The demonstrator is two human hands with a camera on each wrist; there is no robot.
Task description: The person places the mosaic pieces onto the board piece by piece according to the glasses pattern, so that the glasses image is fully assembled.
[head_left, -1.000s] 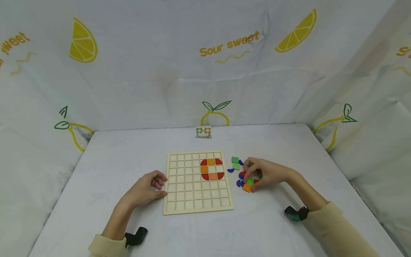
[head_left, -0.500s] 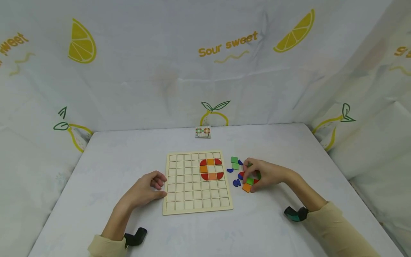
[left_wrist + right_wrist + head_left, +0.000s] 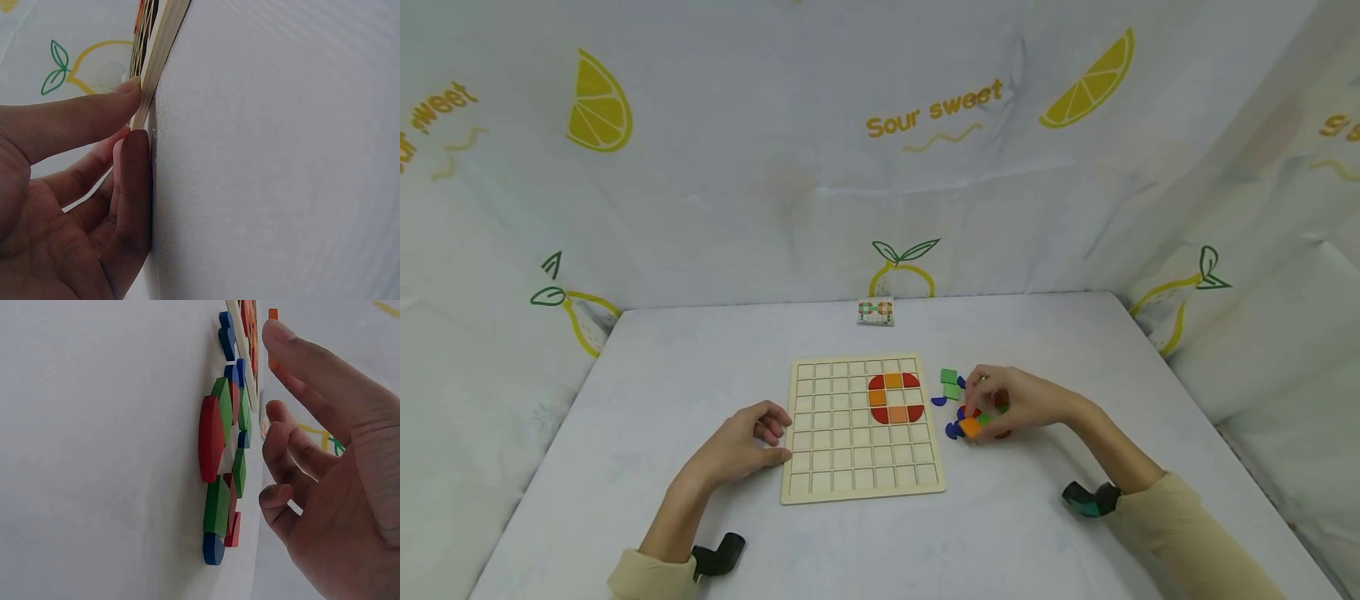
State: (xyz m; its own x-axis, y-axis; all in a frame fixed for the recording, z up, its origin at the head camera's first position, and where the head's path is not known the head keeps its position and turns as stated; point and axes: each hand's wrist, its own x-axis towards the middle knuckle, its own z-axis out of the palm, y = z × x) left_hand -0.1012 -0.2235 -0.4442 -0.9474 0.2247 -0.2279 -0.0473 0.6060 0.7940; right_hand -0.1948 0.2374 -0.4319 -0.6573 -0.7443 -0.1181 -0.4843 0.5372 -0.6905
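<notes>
My right hand [image 3: 1026, 402] pinches an orange square tile [image 3: 970, 428] between thumb and finger, just above loose tiles beside the board. In the right wrist view this tile [image 3: 273, 314] shows edge-on at the fingertips, apart from the pile. My left hand [image 3: 737, 446] rests thumb and fingertips against the left edge of a wooden grid board [image 3: 842, 458]. The left wrist view shows the thumb touching the board's edge [image 3: 152, 75], with the other fingers loosely bent. On the board, red rounded tiles [image 3: 880, 415] and orange squares [image 3: 877, 397] form a ring.
Near the right hand lie green squares [image 3: 949, 376], blue rounded tiles [image 3: 938, 401] and red ones [image 3: 211, 437], partly covered by the hand. A small patterned card [image 3: 876, 312] sits at the table's back edge. A white printed cloth [image 3: 737, 217] stands behind.
My right hand has picked the orange tile up off the table and shifted it slightly left. Two blue tiles slid slightly left earlier. The left hand and board stay put.
</notes>
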